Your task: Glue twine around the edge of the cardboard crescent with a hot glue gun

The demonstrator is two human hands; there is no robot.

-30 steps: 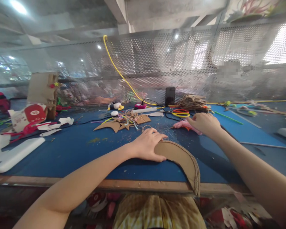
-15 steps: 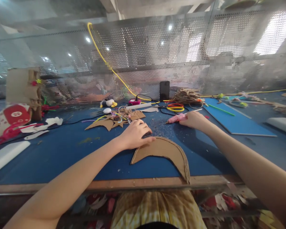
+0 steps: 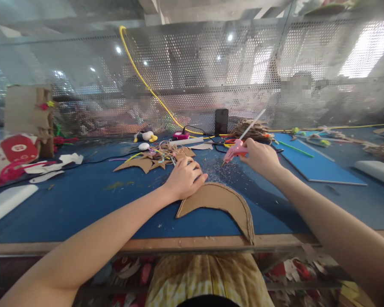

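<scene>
A crescent-shaped piece of layered cardboard (image 3: 224,199) lies near the table's front edge, one tip reaching that edge. At its upper left edge is my left hand (image 3: 186,179), fingers curled and thumb against the far rim; the fingers' undersides are hidden. My right hand (image 3: 259,155) is wrapped round the handle of a pink hot glue gun (image 3: 234,150). A white glue stick (image 3: 252,124) sticks out of its back, slanting up. The nozzle points down towards the table, beyond the crescent and apart from it.
Cardboard star shapes (image 3: 141,163) and tangled twine (image 3: 176,149) lie left of centre. A phone (image 3: 221,122) leans upright at the back near stacked cardboard pieces (image 3: 251,129). Blue board (image 3: 320,164) lies right; white foam blocks (image 3: 11,204) sit at the sides. Perforated metal screen (image 3: 192,81) stands behind.
My right hand has raised and tilted the glue gun, so its nozzle points downward and the stick slants up. My left thumb has drawn in closer to the fingers. The crescent has barely moved.
</scene>
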